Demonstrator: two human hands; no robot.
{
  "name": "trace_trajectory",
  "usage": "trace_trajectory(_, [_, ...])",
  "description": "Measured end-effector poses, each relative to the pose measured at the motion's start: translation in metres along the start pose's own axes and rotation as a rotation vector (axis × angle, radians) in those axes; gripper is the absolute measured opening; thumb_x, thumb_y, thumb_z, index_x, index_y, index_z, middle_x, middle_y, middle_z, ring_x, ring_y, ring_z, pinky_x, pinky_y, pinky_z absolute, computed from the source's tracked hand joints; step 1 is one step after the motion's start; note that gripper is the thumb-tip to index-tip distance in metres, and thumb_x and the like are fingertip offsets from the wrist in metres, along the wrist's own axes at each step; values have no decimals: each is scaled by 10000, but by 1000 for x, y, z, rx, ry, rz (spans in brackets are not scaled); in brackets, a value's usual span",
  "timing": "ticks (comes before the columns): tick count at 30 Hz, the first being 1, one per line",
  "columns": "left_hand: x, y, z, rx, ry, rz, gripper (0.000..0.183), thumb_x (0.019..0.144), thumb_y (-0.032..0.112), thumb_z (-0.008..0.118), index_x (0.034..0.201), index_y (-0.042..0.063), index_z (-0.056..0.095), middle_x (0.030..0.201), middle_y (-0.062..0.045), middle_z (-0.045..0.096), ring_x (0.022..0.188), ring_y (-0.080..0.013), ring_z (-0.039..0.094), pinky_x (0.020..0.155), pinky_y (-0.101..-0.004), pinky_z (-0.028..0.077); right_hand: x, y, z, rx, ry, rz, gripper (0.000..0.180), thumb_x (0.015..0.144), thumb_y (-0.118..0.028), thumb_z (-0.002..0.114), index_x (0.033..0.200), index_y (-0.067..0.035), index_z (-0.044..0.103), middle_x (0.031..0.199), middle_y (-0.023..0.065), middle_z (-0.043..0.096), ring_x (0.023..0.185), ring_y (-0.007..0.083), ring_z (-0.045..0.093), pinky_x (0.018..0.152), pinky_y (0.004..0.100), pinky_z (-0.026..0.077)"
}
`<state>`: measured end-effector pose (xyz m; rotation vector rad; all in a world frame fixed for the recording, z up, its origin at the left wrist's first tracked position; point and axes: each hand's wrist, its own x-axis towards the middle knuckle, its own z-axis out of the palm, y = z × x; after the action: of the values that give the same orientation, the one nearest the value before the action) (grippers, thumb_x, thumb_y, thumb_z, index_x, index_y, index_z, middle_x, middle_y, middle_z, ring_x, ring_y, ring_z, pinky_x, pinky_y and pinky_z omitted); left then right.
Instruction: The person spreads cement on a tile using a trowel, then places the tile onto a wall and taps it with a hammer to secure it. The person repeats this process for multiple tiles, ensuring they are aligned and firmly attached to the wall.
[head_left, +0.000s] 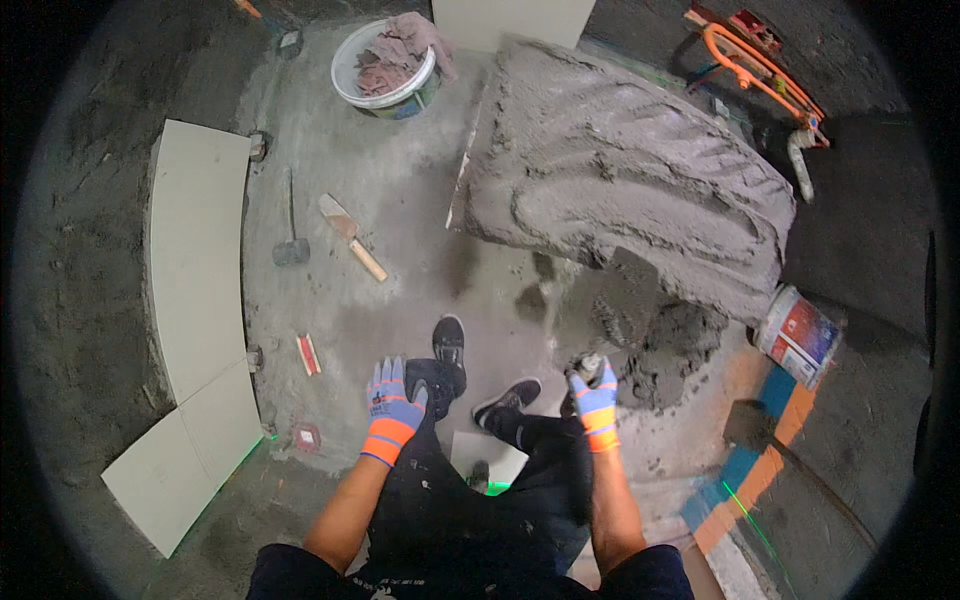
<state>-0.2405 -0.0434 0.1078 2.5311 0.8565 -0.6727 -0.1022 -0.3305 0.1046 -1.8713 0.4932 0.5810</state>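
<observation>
My left hand (394, 397), in a grey and orange work glove, lies on my bent left knee with its fingers extended and nothing in it. In a matching glove, my right hand (596, 397) is closed around the handle of a trowel (630, 289), partly hidden by the fingers. The trowel's mortar-coated blade extends away from me, over the edge of a heap of wet grey mortar (667, 352). Just beyond the blade lies a large slab (463, 180), its upper face thickly coated with a mortar layer (615, 157) marked by curved ridges.
At left are a rubber mallet (291, 253), a wooden-handled trowel (352, 236) and pale wall tiles (199, 255). A bucket (345, 79) with pinkish cloth stands ahead. Rightward are a tilted bucket (796, 335), a shovel (750, 425) and an orange tubular frame (757, 67).
</observation>
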Motion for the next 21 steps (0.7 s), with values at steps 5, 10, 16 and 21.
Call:
trace_trajectory(5, [61, 5, -7, -58, 352, 199, 591, 696, 199, 652, 1217, 10, 447, 1208, -222, 461, 1137, -405, 402, 968, -442, 323, 40, 76, 88, -432, -137, -203, 630, 652, -233, 700, 1154, 65, 462, 1076, 250, 536, 1027, 357, 518, 869, 377, 423])
trace_trajectory(10, [85, 3, 7, -105, 607, 207, 565, 692, 129, 645, 1202, -14, 448, 1184, -226, 473, 1121, -404, 414, 955, -442, 323, 81, 81, 128, -364, -400, -689, 409, 674, -197, 697, 993, 9, 545, 846, 194, 598, 788, 311, 601, 672, 353, 465])
trace_trajectory(16, [78, 4, 23, -176, 805, 257, 590, 678, 130, 653, 1208, -23, 444, 1214, -236, 451, 1150, -420, 395, 961, -463, 306, 122, 46, 136, -369, -490, -637, 375, 698, -197, 707, 965, 7, 539, 742, 104, 599, 667, 188, 582, 600, 311, 461])
trace_trajectory(21, [57, 8, 33, -153, 911, 165, 570, 676, 55, 625, 1212, -19, 444, 1198, -212, 477, 1131, -402, 417, 970, -437, 317, 126, 31, 66, -468, -428, -594, 319, 706, -166, 706, 931, 11, 565, 740, 35, 596, 661, 94, 520, 585, 269, 450])
